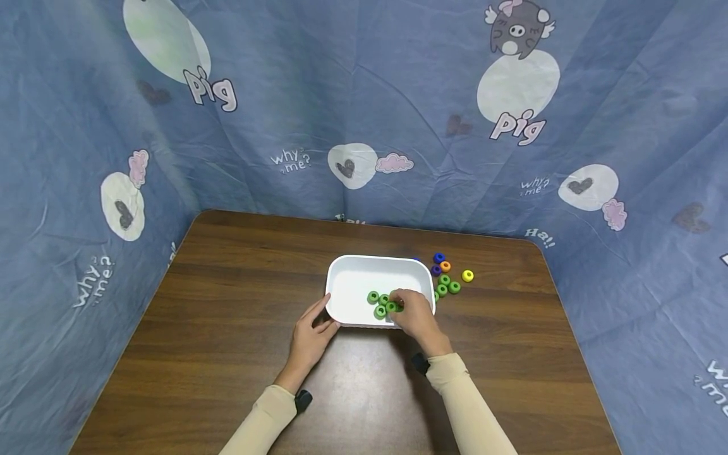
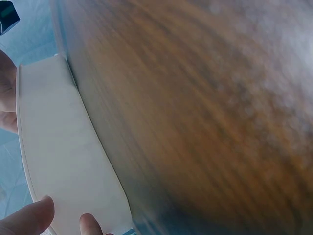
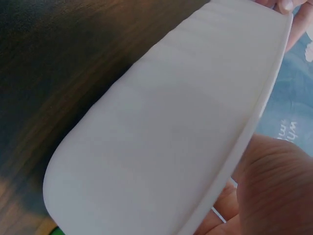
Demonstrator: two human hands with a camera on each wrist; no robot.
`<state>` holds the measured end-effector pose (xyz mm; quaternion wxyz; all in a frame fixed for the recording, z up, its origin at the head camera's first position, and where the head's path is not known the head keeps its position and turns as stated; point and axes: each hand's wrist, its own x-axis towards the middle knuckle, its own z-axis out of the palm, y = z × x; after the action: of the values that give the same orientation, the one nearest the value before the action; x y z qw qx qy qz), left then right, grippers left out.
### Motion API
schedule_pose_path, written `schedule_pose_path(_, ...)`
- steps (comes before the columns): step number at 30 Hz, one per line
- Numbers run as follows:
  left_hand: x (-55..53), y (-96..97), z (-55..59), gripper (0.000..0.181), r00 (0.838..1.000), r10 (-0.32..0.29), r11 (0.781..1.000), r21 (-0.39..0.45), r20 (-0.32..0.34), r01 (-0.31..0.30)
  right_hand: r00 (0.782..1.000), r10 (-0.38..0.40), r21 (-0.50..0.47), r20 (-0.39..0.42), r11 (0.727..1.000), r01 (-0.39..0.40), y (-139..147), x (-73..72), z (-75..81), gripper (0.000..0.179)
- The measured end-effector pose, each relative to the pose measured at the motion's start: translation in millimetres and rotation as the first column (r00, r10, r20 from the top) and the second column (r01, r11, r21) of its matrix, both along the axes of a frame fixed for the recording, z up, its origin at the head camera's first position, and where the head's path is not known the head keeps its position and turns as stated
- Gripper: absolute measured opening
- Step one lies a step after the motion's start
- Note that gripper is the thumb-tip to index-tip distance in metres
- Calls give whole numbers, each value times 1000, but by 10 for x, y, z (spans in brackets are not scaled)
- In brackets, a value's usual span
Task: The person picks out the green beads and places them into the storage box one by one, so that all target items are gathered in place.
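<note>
A white tray (image 1: 355,275), shallow and rectangular with rounded corners, stands on the wooden table. My left hand (image 1: 308,341) rests at its near left corner, fingers fairly straight against the outside. In the left wrist view the thumb (image 2: 32,218) touches the tray's outer wall. My right hand (image 1: 418,316) reaches over the near rim into the tray, its bent fingers around a green ring-shaped bead (image 1: 391,307). Several more green beads (image 1: 373,297) lie to the left of those fingers. The tray wall (image 3: 161,122) hides the right fingertips in the right wrist view.
Beyond the tray's right end lie green beads (image 1: 454,287), an orange bead (image 1: 445,266), a yellow bead (image 1: 467,275) and blue beads (image 1: 439,258). The brown table (image 1: 239,303) extends on both sides. A blue printed curtain (image 1: 296,95) hangs behind it.
</note>
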<state>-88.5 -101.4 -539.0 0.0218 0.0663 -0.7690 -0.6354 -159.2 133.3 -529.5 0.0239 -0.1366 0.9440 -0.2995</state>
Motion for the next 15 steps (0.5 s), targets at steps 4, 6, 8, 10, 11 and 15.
schedule_pose_path(4,15,3,51,62,1000,-4,1000,-10,-16,4,1000,-1,9,-3,1000,1,-21,-15,-4,24)
schedule_pose_path(6,11,5,37,62,1000,-4,1000,-8,-23,4,1000,-2,18,-4,1000,2,-28,-22,-5,23)
schedule_pose_path(8,13,1,36,61,1000,-2,1000,11,-20,2,1000,-9,31,7,999,8,-32,-31,-2,23)
schedule_pose_path(10,11,-3,30,61,1000,-3,1000,20,-17,3,1000,-13,50,15,999,13,-35,-38,-1,23)
schedule_pose_path(11,14,-4,35,61,1000,-4,1000,26,-14,4,1000,-15,59,19,998,14,-35,-41,1,23)
schedule_pose_path(15,26,-7,67,61,1000,-6,1000,22,-10,6,999,-15,88,29,996,13,-33,-55,-5,24)
